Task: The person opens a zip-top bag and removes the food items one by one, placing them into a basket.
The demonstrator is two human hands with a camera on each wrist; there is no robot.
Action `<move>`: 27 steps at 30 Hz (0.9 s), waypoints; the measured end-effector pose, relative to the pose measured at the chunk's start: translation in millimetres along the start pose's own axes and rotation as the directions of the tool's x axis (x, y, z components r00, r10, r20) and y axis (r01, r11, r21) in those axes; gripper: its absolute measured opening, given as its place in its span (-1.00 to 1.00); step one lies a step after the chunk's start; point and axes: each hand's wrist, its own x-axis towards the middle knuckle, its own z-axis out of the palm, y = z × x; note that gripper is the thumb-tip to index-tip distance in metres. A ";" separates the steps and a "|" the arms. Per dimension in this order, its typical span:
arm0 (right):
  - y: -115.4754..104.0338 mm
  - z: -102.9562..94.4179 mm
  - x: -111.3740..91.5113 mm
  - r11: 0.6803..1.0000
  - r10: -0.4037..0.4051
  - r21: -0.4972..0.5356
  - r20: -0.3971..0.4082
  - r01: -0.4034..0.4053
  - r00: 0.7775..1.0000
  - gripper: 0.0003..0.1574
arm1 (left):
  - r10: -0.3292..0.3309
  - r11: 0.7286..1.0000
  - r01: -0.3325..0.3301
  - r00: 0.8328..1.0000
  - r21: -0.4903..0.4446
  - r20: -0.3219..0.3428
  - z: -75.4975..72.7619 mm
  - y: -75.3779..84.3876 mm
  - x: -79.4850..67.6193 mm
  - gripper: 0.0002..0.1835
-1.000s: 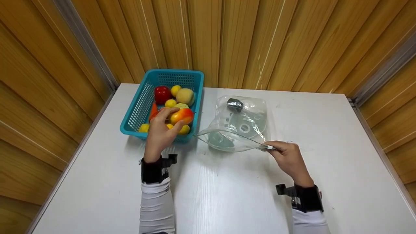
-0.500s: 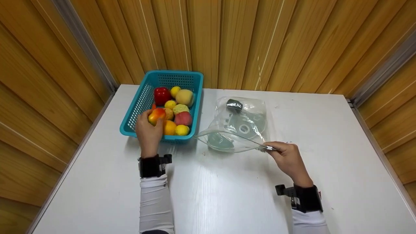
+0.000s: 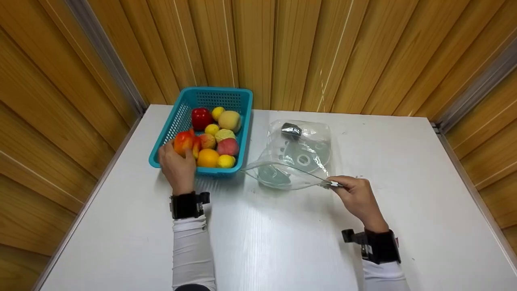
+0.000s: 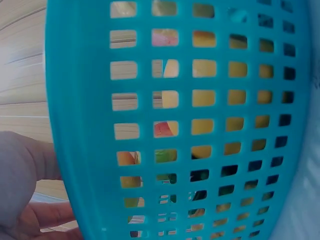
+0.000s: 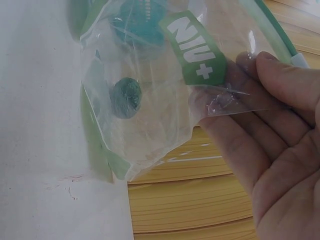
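Note:
My left hand [image 3: 177,167] is over the front left corner of the teal basket [image 3: 161,161], its thumb and fingers around a red-and-yellow fruit [image 3: 183,142]. In the left wrist view the basket's slotted wall [image 4: 90,125] hides most of that fruit, and part of the hand [image 4: 25,190] shows beside the rim. My right hand [image 3: 357,198] pinches the edge of a clear zip bag [image 3: 299,178] by its white slider [image 3: 335,184]. The bag lies with its mouth gaping toward me. Inside it is a dark green rounded thing [image 5: 127,97], near the far end.
Several fruits fill the basket, among them a red apple [image 3: 201,118], an orange [image 3: 208,158], a lemon [image 3: 226,161] and a pinkish peach [image 3: 228,146]. Basket and bag stand side by side on the white table [image 3: 274,242], before a wood-panelled wall [image 3: 299,52].
My left hand has carried the red-and-yellow fruit leftward from the basket's right side to its front left corner, lower now. The right hand and bag have stayed put.

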 end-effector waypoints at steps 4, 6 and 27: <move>-0.3 0.0 0.0 1.000 0.004 -0.011 -0.004 -0.004 1.000 -0.71 | 0.042 0.999 -0.041 0.999 0.003 -0.021 0.7 -1.3 -0.1 -0.47; -0.5 -0.1 0.1 1.000 0.008 -0.011 -0.002 -0.008 1.000 -0.70 | 0.059 0.998 -0.059 0.998 -0.004 -0.023 0.8 -0.1 -0.7 -0.48; -3.1 -0.9 -0.1 1.000 0.018 0.020 0.007 -0.018 1.000 -0.73 | 0.466 0.884 -0.437 0.809 -0.165 0.358 4.3 61.7 -47.1 -0.80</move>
